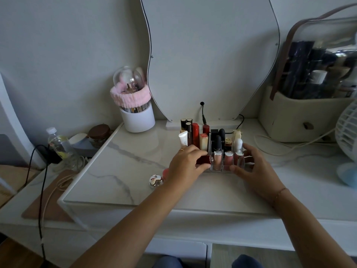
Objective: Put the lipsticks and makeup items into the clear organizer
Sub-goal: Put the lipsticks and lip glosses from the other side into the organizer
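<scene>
Squarely between left hand (185, 161) and right hand (253, 165) sits the clear organizer (225, 169).

1. The left hand (185, 163) covers the front-left corner of the clear acrylic organizer (219, 169) and part of the glossy dark red lipstick case (202, 159) it grips.
2. The right hand (255, 167) hides the organizer's right wall.
3. A round coral-red item (165, 172) sits mostly behind the left wrist.
4. The white slatted fan (347, 136) and the clear plastic bag (324, 55) are cut off at the right edge.
5. The print on the white squeeze tube (183, 139) is too small to read.
</scene>
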### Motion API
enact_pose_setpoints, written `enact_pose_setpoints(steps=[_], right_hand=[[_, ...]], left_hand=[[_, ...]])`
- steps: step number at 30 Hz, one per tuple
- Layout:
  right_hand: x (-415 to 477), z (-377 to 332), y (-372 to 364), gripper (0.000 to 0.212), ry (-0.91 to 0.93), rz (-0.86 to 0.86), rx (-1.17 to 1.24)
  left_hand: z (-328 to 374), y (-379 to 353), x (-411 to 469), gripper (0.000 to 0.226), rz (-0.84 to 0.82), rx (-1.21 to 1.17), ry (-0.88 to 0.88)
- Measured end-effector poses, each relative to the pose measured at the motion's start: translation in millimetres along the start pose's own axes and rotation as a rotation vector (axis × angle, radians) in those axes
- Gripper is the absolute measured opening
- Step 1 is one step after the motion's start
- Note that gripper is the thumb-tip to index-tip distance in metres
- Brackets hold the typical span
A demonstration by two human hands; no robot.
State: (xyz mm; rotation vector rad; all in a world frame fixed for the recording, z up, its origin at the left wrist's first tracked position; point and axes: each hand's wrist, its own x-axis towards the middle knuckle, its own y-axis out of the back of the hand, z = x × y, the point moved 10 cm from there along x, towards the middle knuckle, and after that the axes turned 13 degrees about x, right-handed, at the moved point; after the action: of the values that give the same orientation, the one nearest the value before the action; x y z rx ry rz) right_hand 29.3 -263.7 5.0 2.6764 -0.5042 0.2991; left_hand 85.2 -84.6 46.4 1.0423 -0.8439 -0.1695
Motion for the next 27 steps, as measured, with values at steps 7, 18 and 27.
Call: enact_pose_setpoints(steps=[7,18,27], right_hand=[[0.4,0.9,0.7,0.075,0.001,0.007,-0.003],[1.7,2.2,-0.1,0.075,0.001,0.008,0.01],[1.3,1.8,0.0,0.074,-0.002,0.005,0.019]], left_hand=[[-10.7,19.9,-1.4,0.025,0.203,-0.048,0.155],[-19.6,27.8,-1.7,0.027,0.327,-0.096,0.326],[-27.2,30.6,-5.1,0.036,0.322,-0.114,0.354]])
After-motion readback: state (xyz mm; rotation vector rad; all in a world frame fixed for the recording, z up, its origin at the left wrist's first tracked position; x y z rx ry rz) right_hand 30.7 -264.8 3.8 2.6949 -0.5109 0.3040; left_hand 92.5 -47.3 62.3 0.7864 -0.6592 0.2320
